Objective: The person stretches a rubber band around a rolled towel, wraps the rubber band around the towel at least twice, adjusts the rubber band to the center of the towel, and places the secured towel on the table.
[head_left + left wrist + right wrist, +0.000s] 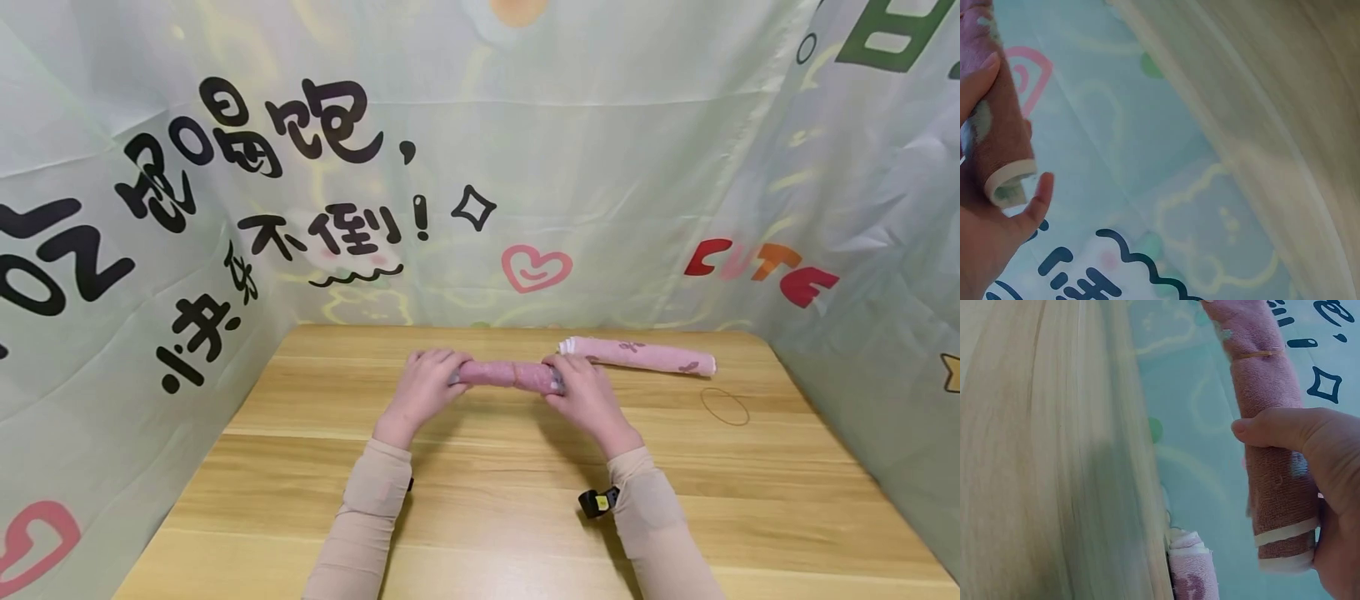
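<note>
A rolled pink towel is held level above the table, one end in each hand. Around its middle runs a thin tan rubber band. My left hand grips the left end, the thumb lying along the roll; in the left wrist view a pale hem edges that open end. At the other end my right hand holds the towel, its thumb pressed across the roll. White stripes cross the towel near that end in the right wrist view.
A second rolled towel, lighter pink with darker motifs, lies at the back right of the wooden table. In front of it lies a loose rubber band. Printed fabric hangs behind the table and along both sides.
</note>
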{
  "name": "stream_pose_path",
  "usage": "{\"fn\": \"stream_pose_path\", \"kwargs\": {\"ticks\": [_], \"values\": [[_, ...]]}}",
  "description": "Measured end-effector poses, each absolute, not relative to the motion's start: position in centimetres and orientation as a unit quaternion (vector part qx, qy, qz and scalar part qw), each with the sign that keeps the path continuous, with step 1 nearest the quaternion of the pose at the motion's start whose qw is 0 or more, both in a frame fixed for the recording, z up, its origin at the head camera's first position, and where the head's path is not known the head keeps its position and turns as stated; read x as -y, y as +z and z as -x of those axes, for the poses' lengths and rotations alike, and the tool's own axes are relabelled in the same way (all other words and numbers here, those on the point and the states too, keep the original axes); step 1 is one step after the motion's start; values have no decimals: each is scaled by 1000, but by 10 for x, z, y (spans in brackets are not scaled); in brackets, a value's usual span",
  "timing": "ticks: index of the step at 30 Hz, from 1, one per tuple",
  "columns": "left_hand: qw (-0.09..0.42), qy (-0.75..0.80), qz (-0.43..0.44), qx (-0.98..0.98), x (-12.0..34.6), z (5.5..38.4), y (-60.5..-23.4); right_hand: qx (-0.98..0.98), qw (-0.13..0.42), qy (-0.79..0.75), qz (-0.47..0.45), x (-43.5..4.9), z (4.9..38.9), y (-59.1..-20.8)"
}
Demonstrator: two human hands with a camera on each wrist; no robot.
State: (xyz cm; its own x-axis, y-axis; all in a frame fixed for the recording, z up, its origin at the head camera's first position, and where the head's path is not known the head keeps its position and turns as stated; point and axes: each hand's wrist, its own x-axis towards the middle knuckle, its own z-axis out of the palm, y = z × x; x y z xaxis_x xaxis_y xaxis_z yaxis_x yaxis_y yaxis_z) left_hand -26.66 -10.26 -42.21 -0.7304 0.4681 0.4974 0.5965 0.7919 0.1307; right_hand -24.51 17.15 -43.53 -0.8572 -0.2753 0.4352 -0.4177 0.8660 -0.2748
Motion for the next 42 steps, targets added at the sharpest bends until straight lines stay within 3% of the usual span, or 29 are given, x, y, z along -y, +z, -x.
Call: {"fn": "stream_pose_path", "kwargs": {"ticks": [5, 9, 21, 42], "values": [[316, -124, 291, 895, 106, 270, -424, 938, 228, 183, -186, -171, 245, -433], [358, -119, 287, 880, 107, 273, -423, 929, 263, 185, -185, -168, 244, -431], [415, -73, 296, 857, 117, 286, -408, 915, 310, 182, -183, -155, 248, -418], [458, 8, 330, 825, 139, 316, -404, 931, 301, 95, -182, -128, 276, -406]]}}
